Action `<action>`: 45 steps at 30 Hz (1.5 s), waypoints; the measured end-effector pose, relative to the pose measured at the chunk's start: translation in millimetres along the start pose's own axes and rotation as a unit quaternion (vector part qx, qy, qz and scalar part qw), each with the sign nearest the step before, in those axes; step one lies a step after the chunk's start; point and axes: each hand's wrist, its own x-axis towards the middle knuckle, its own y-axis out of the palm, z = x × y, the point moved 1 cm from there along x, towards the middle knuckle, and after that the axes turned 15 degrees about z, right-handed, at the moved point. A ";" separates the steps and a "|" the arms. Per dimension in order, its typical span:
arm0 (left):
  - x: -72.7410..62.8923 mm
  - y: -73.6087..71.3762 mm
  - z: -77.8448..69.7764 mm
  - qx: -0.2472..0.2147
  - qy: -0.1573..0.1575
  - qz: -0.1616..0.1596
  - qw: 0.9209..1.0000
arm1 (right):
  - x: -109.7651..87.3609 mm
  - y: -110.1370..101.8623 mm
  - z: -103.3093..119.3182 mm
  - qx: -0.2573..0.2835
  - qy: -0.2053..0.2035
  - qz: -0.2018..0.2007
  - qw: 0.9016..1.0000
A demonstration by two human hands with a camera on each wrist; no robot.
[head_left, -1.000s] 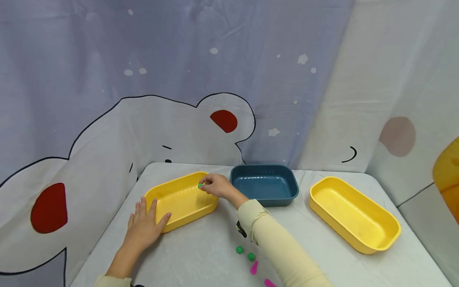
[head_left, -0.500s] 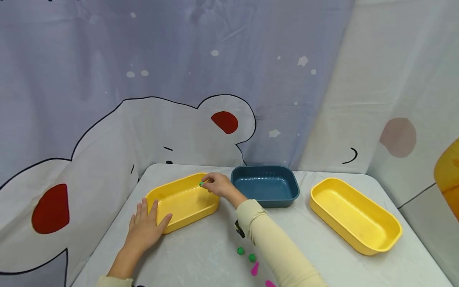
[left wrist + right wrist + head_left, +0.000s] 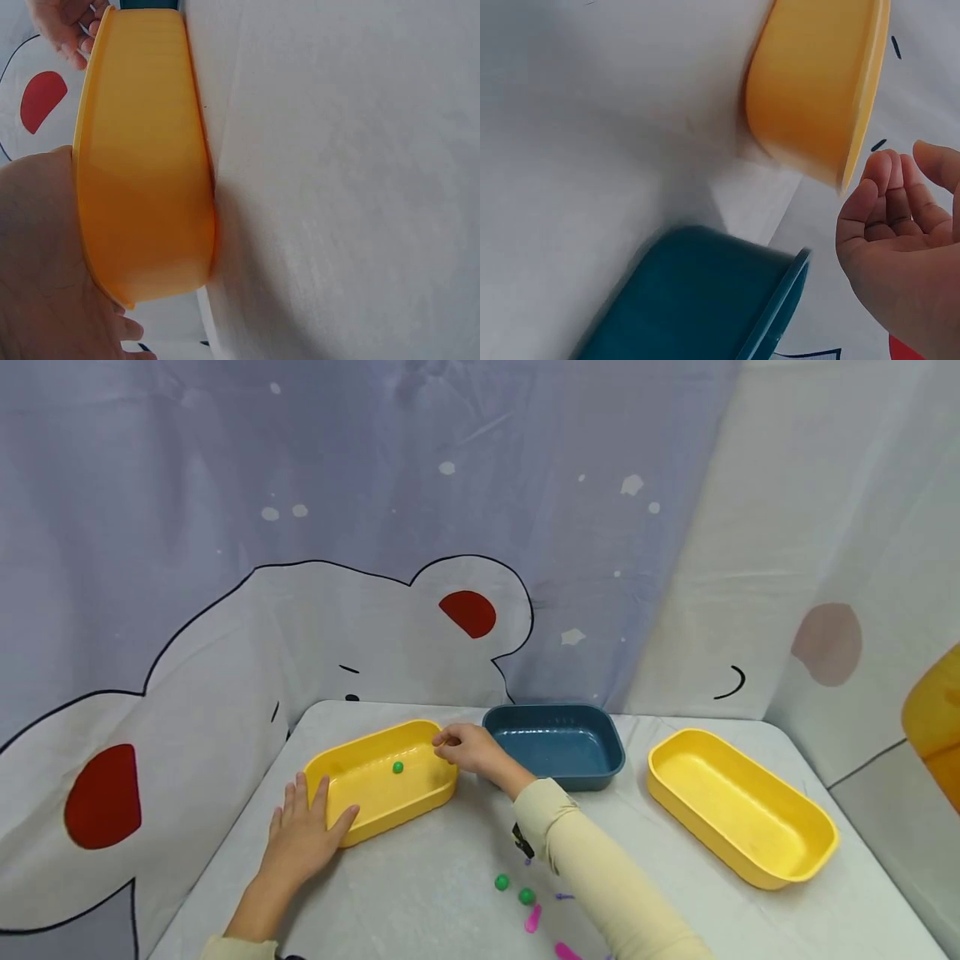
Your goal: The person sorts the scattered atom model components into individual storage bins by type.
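A green ball [image 3: 397, 767] lies on the floor of the left yellow tray [image 3: 397, 812]. My left hand [image 3: 298, 837] rests with spread fingers on that tray's near left end; in the left wrist view it lies along the rim. Over the tray's right end is my right hand [image 3: 468, 750], fingers loosely bent and holding nothing. The right wrist view shows this hand [image 3: 904, 225] beside the yellow rim, thumb apart from the fingertips.
A dark blue tray [image 3: 555, 783] stands behind the right forearm, and another yellow tray [image 3: 720, 843] is at the right. Green balls [image 3: 527, 897], pink pieces [image 3: 533, 918] and small purple pieces [image 3: 564, 897] lie near the right sleeve [image 3: 600, 868].
My right hand has let go of the green ball, which now lies in the left yellow tray, and has drawn back slightly to the right. The left hand has stayed put.
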 end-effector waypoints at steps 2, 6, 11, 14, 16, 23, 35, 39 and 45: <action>0.0 0.1 0.5 -0.002 0.000 0.001 1.000 | -5.3 -1.6 -3.0 -0.006 -0.005 0.003 1.000; -0.1 0.2 1.7 -0.004 -0.002 0.008 1.000 | -16.7 -5.9 -9.7 0.002 -0.004 0.014 1.000; 0.5 -0.2 1.5 -0.004 0.001 0.008 1.000 | -27.9 -12.0 -20.5 -0.002 -0.009 0.020 1.000; 0.8 -0.2 0.5 -0.005 0.005 0.005 1.000 | -34.5 -13.1 -26.7 -0.016 -0.013 0.023 1.000; 0.9 -0.2 0.2 -0.005 0.006 0.004 1.000 | -39.5 -12.4 -29.6 -0.024 -0.013 0.028 0.999; 0.5 -0.3 0.3 -0.005 0.006 0.004 1.000 | -60.6 -6.8 -35.4 -0.036 -0.034 0.050 0.998; -0.7 -1.2 -1.4 -0.008 0.002 0.005 1.000 | -95.8 2.5 -51.9 -0.032 -0.073 0.094 0.992; -1.2 -1.6 -2.0 -0.010 0.003 0.007 1.000 | -105.4 5.9 -57.2 -0.023 -0.082 0.110 0.990; -1.7 -1.6 -1.7 -0.011 0.008 0.004 1.000 | -116.3 11.4 -63.8 -0.019 -0.099 0.130 0.986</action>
